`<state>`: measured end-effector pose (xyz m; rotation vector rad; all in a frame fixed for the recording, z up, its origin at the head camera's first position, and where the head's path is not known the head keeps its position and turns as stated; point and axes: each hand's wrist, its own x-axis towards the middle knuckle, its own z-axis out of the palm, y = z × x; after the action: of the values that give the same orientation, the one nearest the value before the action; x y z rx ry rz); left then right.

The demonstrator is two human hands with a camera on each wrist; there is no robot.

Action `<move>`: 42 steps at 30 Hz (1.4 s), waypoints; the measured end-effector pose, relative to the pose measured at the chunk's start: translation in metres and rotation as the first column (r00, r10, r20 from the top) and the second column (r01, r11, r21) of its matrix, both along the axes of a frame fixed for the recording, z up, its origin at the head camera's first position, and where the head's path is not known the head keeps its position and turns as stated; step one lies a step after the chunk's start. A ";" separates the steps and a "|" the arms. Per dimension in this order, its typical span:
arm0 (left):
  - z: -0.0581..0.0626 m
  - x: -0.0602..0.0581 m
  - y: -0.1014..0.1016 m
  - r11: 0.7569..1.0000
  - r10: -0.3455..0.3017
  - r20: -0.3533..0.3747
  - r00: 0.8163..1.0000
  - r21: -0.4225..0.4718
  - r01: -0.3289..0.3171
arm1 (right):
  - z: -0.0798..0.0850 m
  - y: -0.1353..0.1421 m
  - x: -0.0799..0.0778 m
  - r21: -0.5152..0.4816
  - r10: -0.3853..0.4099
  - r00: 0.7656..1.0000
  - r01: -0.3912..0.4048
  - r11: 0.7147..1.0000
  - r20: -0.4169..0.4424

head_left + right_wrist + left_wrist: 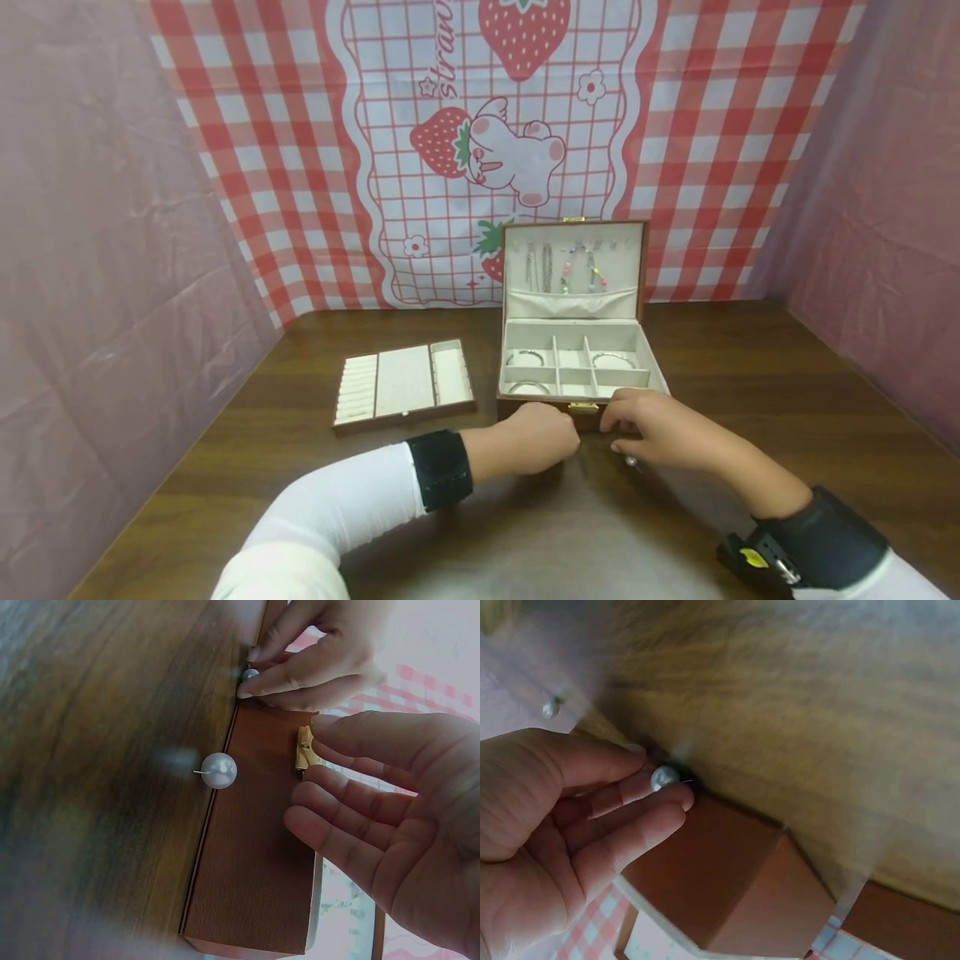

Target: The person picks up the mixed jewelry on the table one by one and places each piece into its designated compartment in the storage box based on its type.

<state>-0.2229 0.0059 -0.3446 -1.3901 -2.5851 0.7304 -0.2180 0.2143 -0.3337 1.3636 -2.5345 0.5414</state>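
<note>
My left hand [534, 437] is low at the front of the brown jewelry box [536, 407]. Its thumb and fingertips close around a pearl stud earring [664, 778], also visible between them in the right wrist view. A second pearl stud earring [218, 771], its pin sticking out, lies on the wooden table just before the box; the head view shows this earring [631, 461] below my right hand [663, 429]. Loosely bent and holding nothing, the right hand's fingers [330, 829] hover by the box front beside the gold clasp [304, 748]. The box lid stands up.
Bracelets [613, 361] lie in some of the box's cream compartments. Necklaces [546, 268] hang inside the raised lid [645, 275]. Left of the box lies a shallow tray [405, 377] with ring rolls and two flat sections. A checked strawberry cloth [300, 125] hangs behind the table [247, 417].
</note>
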 end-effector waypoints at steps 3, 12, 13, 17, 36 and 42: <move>-0.004 0.000 -0.002 1.000 0.014 0.025 1.000 0.001 -0.014 | 0.000 -0.001 0.000 0.000 0.002 1.000 -0.002 1.000 0.010; -0.003 0.002 -0.009 0.999 0.028 0.044 0.999 0.014 -0.029 | -0.001 -0.003 0.002 -0.001 -0.015 1.000 0.015 1.000 0.006; -0.003 0.002 -0.010 0.999 0.027 0.045 0.999 0.017 -0.027 | -0.001 -0.003 0.002 -0.001 -0.014 1.000 0.014 1.000 0.011; -0.002 0.000 -0.016 0.999 0.001 0.049 0.999 0.049 -0.004 | 0.000 -0.005 0.003 0.009 -0.033 0.999 0.033 0.999 0.036; 0.055 -0.006 -0.095 0.823 -0.030 0.210 0.977 0.560 -0.095 | 0.030 -0.062 0.000 -0.025 0.023 0.998 -0.022 0.999 0.052; 0.058 -0.012 -0.126 0.740 -0.028 0.217 0.976 0.661 -0.125 | 0.033 -0.082 -0.001 -0.078 0.073 0.996 -0.069 0.995 0.050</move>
<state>-0.2347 -0.1201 -0.2867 -1.1899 -2.6145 -0.3825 -0.2193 0.1325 -0.3007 1.4352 -2.4857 0.6894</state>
